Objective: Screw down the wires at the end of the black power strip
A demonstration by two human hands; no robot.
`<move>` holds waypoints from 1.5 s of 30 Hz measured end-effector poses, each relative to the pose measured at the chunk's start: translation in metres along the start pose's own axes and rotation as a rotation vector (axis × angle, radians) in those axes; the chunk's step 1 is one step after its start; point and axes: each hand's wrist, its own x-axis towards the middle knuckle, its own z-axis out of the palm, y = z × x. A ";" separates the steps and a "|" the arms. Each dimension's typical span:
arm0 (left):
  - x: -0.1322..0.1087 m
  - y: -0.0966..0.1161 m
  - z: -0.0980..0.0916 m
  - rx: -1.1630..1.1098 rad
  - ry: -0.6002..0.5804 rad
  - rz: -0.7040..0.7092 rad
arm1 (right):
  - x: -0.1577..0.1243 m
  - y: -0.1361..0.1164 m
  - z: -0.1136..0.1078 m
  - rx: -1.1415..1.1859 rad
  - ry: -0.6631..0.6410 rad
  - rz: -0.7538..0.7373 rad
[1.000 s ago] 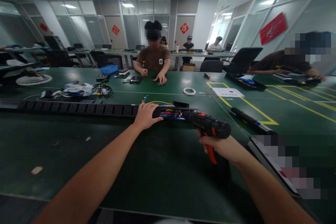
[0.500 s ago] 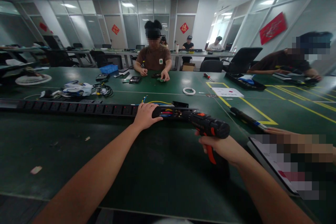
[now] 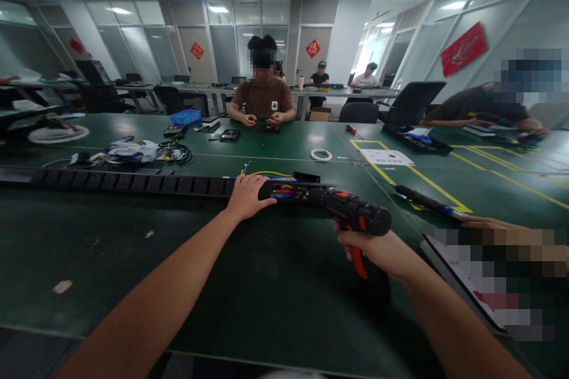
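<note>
A long black power strip (image 3: 133, 183) with a row of sockets lies across the green table. My left hand (image 3: 246, 196) is laid over it near its right end, fingers on the far side and thumb along the near side, holding it. Just right of that hand, an opening in the strip shows coloured wires (image 3: 283, 192). My right hand (image 3: 371, 247) grips a black and orange cordless drill (image 3: 351, 210) by its handle. The drill's nose points left at the strip's right end; whether its tip touches a screw there is too small to tell.
Beyond the strip lie a cable bundle (image 3: 178, 154), a white ring (image 3: 320, 155), a screwdriver (image 3: 353, 130) and a blue basket (image 3: 185, 116). At right, another person's hand (image 3: 489, 222) is beside a dark pen-like tool (image 3: 427, 201). A co-worker (image 3: 262, 95) sits opposite.
My hands, the drill and the strip stay nearly in place; the view shifts slightly. The co-worker opposite has brought both hands together and raised a small item.
</note>
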 end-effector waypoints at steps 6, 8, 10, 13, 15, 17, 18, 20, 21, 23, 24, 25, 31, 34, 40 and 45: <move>0.000 0.001 -0.001 -0.002 0.001 -0.003 | -0.001 -0.002 0.001 0.004 -0.019 0.000; 0.000 0.000 0.000 -0.009 0.003 -0.002 | -0.001 -0.002 0.000 0.003 -0.023 -0.002; 0.000 -0.001 0.001 -0.015 0.005 0.002 | 0.001 0.000 -0.001 0.004 -0.020 -0.007; 0.001 -0.002 0.002 -0.013 0.008 0.007 | 0.002 0.001 -0.001 0.007 -0.025 -0.013; 0.001 -0.002 0.002 -0.009 0.010 0.008 | 0.002 0.001 -0.001 0.010 -0.027 -0.014; 0.001 -0.002 0.002 -0.007 0.011 0.010 | 0.001 0.000 -0.001 0.010 -0.025 -0.012; 0.001 -0.002 0.002 -0.007 0.012 0.011 | 0.001 0.000 0.000 0.012 -0.022 -0.013; 0.001 -0.002 0.002 -0.007 0.010 0.012 | 0.001 -0.001 0.000 0.018 -0.021 -0.017; 0.001 -0.002 0.002 -0.006 0.009 0.011 | 0.000 -0.001 0.000 0.024 -0.021 -0.020; 0.001 -0.002 0.002 -0.001 0.005 0.009 | 0.000 -0.001 0.000 0.028 -0.025 -0.023; 0.001 -0.002 0.002 0.000 0.003 0.008 | 0.000 -0.001 0.000 0.028 -0.025 -0.021; 0.001 -0.002 0.002 0.000 0.003 0.007 | 0.000 -0.001 0.000 0.027 -0.025 -0.020; 0.001 -0.002 0.002 -0.018 0.004 0.001 | -0.001 -0.001 0.001 0.019 0.006 0.010; 0.001 -0.003 0.002 -0.012 0.008 0.006 | -0.001 -0.001 0.000 0.010 -0.006 0.016; 0.000 -0.004 0.003 -0.010 0.007 0.003 | -0.002 -0.003 0.002 0.032 -0.015 0.017; 0.001 -0.003 0.002 -0.014 0.000 0.008 | 0.000 -0.003 0.002 0.040 -0.023 0.004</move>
